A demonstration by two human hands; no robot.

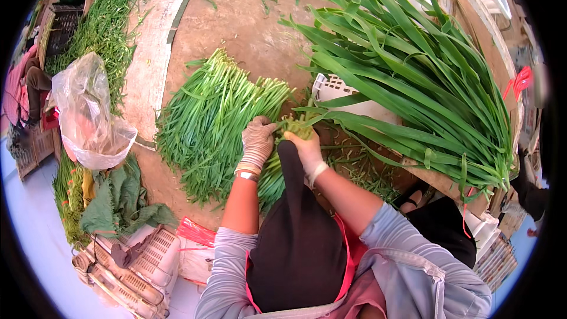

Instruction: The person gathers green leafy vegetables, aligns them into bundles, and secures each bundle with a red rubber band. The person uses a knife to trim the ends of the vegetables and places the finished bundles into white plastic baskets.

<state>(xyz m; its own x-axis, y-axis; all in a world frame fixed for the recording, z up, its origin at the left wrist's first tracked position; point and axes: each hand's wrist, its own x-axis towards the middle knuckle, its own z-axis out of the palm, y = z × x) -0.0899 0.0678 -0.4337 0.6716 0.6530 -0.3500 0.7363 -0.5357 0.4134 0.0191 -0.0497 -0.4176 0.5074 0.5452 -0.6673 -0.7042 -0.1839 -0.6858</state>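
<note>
A small bunch of garlic chives (297, 127), its pale cut ends up, is gripped by my right hand (306, 147), which wears a thin light glove. Its leaves run down behind the black cloth at my chest. Close against its left side, my left hand (259, 138) in a striped knit glove has curled fingers, apparently pinching a thin green strand. Directly left of that hand lies a wide pile of garlic chives (221, 106), stalk ends pointing away from me. Loose green trimmings (363, 166) are scattered to the right of my right hand.
Broad-leaved greens (412, 71) lie at right, partly over a white plastic basket (350, 97). At left are a clear plastic bag (93, 110), green cloth (119, 195), plastic crates (137, 261) and red ties (197, 231). Another person (26, 84) sits at far left beside more greens (97, 31).
</note>
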